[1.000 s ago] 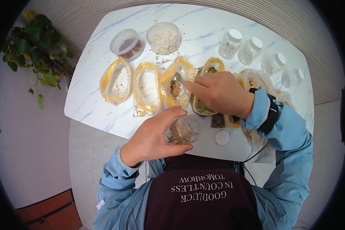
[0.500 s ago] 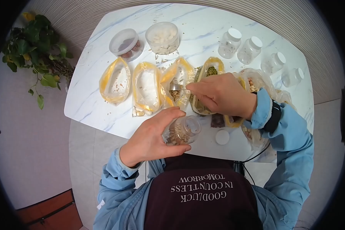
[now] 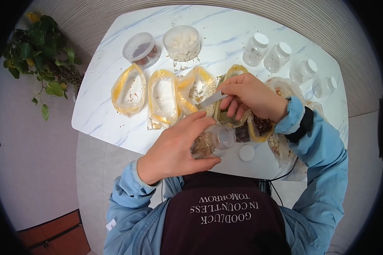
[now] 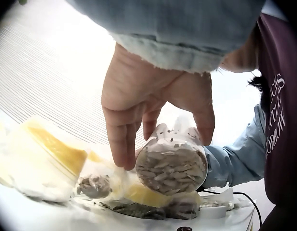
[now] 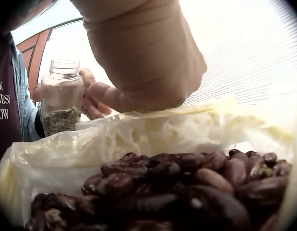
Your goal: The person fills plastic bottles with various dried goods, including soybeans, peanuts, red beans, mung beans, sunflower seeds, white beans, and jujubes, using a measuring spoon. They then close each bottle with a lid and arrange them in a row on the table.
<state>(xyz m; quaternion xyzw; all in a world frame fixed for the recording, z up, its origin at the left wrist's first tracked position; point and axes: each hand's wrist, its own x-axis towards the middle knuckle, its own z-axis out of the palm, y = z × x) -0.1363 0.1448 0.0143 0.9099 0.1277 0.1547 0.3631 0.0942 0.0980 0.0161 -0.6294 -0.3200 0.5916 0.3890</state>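
My left hand [image 3: 176, 146] grips a clear plastic jar [image 3: 224, 138], tilted with its open mouth to the right. Pale flat seeds [image 4: 170, 171] fill its bottom part, as the left wrist view shows. Between thumb and fingers my right hand [image 3: 253, 97] pinches the handle of a metal spoon [image 3: 211, 100]. The spoon slants down to the left over the near side of a yellow-rimmed bag [image 3: 205, 73] of seeds, and its bowl is hidden. Dark red beans [image 5: 163, 168] in another open bag lie close below the right wrist.
Two more yellow-rimmed bags [image 3: 161, 74] stand to the left, and a bag of green beans stands to the right. Behind are two round tubs [image 3: 181, 42]. Several white-capped jars [image 3: 278, 57] line the back right. A loose white lid [image 3: 247, 153] lies near the front edge.
My right hand has turned and lifted, and the spoon handle now slants down toward the near side of the bag. My left hand has shifted the jar slightly right.
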